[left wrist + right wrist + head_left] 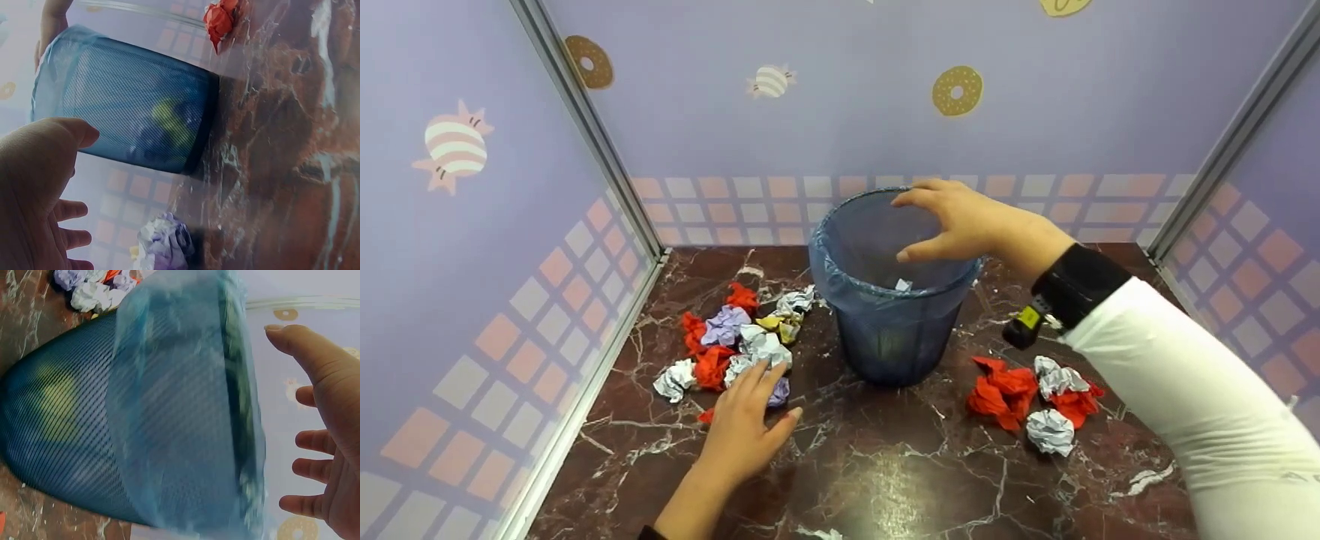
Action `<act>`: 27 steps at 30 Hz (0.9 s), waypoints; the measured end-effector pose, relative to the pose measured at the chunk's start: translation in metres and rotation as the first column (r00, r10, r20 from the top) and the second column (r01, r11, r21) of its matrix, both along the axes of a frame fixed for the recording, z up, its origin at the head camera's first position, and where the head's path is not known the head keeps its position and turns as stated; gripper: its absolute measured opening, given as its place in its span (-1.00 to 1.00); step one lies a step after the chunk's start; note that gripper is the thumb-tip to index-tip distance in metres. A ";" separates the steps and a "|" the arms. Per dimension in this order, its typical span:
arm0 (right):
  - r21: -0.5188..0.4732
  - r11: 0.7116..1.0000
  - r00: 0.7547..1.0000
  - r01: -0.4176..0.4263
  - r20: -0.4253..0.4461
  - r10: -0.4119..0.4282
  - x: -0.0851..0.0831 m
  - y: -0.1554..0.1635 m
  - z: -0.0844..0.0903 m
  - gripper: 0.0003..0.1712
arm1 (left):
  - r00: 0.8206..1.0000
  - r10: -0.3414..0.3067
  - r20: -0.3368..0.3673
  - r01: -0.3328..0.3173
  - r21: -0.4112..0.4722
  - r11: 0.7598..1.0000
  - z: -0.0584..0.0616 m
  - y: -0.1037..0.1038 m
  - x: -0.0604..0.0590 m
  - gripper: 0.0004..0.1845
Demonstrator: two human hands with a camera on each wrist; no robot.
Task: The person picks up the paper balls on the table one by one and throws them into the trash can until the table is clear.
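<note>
A dark mesh wastebasket [896, 337] with a blue plastic liner [840, 277] stands in the middle of the table. Above its mouth, my right hand [960, 217] is spread, with nothing between thumb and fingers. A white scrap [903, 285] shows just inside the rim, and something yellow [59, 405] shows through the mesh. My left hand [746, 427] reaches over the near edge of the left heap of crumpled paper, fingers extended; it holds nothing that I can see. That heap has white [765, 345], red [712, 367], purple [726, 325] and yellow [784, 328] balls.
Right of the wastebasket lie crumpled red paper [1001, 394] and white paper balls [1050, 433], beside the right forearm. Patterned panels enclose the dark marbled table [900, 465] at the back, left and right.
</note>
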State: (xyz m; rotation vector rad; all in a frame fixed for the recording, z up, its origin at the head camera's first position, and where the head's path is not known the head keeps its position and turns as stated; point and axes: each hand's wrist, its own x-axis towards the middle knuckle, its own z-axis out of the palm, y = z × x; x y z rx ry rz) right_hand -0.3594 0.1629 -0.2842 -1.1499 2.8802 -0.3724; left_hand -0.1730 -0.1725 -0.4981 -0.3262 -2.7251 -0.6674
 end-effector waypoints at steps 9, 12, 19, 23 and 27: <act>-0.073 0.997 0.998 -0.002 -0.058 -0.003 0.002 0.047 0.003 -0.28 | 0.995 -0.062 0.079 0.067 -0.061 0.996 0.004 0.031 0.001 -0.20; -0.091 0.996 0.998 0.023 -0.064 -0.029 0.003 0.064 0.002 -0.34 | 0.990 -0.100 0.098 0.108 -0.072 0.992 0.002 0.044 0.002 -0.21; -0.098 0.992 0.993 0.076 -0.079 -0.084 0.006 0.106 -0.009 -0.34 | 0.974 -0.197 0.115 0.208 -0.093 0.974 -0.002 0.071 0.005 -0.21; -0.094 0.988 0.991 0.126 -0.033 -0.130 0.012 0.130 -0.022 -0.27 | 0.964 -0.242 0.107 0.254 -0.118 0.960 -0.004 0.086 0.007 -0.22; -0.080 0.974 0.975 0.214 0.070 -0.209 0.020 0.150 -0.038 -0.19 | 0.951 -0.291 0.109 0.304 -0.136 0.943 -0.007 0.100 0.009 -0.22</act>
